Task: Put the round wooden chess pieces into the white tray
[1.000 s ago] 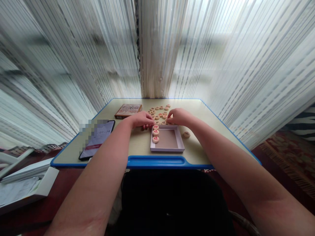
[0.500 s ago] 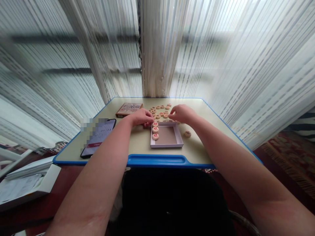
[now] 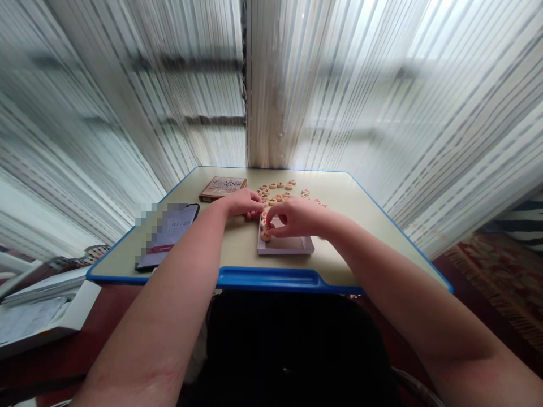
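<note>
An open shallow white box (image 3: 285,251) rests on the table in front of me. Down its left side runs a row of round Chinese chess pieces (image 3: 265,236) with red characters. My left hand (image 3: 245,202) is closed at the box's far left corner, its fingertips pinching the rim. Over the box's left part, my right hand (image 3: 291,217) pinches a chess piece (image 3: 268,226), partly hidden by the fingers, just above the row. Beyond the box lie several loose chess pieces (image 3: 272,201), some behind my right hand.
A flat printed box lid (image 3: 223,188) lies at the far left of the table (image 3: 339,195). A phone showing a timer (image 3: 169,240) lies near the left edge. Along the front edge runs a blue tray groove (image 3: 269,277). An open white carton (image 3: 51,316) stands below left.
My right hand has moved left and nearer, from the loose pieces to the row inside the box, with a piece in its fingers. My left hand stays at the corner.
</note>
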A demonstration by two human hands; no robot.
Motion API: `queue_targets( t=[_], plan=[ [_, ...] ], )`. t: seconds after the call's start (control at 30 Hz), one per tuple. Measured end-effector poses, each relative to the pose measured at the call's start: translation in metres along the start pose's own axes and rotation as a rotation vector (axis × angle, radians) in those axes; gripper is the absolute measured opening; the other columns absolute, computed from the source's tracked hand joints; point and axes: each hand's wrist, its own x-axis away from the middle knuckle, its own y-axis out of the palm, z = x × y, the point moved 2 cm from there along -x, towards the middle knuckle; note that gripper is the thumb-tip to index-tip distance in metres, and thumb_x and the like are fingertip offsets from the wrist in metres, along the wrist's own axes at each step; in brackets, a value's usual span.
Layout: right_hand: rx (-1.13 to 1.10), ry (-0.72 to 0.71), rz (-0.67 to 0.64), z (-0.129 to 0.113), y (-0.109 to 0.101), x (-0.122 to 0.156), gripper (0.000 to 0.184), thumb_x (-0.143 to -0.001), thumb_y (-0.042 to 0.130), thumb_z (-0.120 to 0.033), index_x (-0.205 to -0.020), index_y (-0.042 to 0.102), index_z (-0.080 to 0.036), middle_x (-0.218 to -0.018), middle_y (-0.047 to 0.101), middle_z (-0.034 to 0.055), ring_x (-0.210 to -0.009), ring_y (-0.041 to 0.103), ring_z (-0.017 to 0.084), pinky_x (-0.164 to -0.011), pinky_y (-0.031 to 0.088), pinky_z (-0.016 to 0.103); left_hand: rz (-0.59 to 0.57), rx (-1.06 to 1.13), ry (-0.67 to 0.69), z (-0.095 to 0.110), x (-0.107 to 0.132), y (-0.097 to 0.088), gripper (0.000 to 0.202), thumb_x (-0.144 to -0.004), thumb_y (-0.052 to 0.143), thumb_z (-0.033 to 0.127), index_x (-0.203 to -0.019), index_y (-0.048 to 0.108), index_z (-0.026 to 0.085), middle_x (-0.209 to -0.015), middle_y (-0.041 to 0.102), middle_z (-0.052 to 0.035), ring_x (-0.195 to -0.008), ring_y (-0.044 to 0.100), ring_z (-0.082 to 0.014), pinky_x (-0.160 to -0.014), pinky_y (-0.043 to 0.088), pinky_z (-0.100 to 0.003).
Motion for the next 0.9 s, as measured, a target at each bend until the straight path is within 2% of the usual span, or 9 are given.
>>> queue_targets(
  t=[0.53, 0.9],
  plan=[
    [0.081, -0.01, -0.027, -0.0034, 0.0072, -0.0006, 0.024, -0.074, 0.061, -0.04, -0.089, 0.073, -0.026, -0.063, 0.062, 0.0004, -0.053, 0.047, 0.012, -0.052, 0.028, 0.025, 0.006, -0.012, 0.005, 0.0025, 0.0013, 0.0018, 0.002, -0.057, 0.059, 0.016, -0.056, 0.059, 0.015, -0.046, 0.051, 0.0022, -0.045, 0.047, -0.0082, -0.044, 0.038, -0.019],
    [0.068, -0.008, -0.022, -0.0019, 0.0072, -0.0005, 0.026, -0.073, 0.061, -0.041, -0.089, 0.072, -0.024, -0.06, 0.059, -0.0002, -0.051, 0.045, 0.011, -0.052, 0.028, 0.024, 0.008, -0.018, 0.002, 0.0045, 0.0028, 0.0024, 0.002, -0.057, 0.059, 0.016, -0.056, 0.059, 0.015, -0.046, 0.053, 0.0017, -0.046, 0.048, -0.0089, -0.045, 0.039, -0.02]
  ],
)
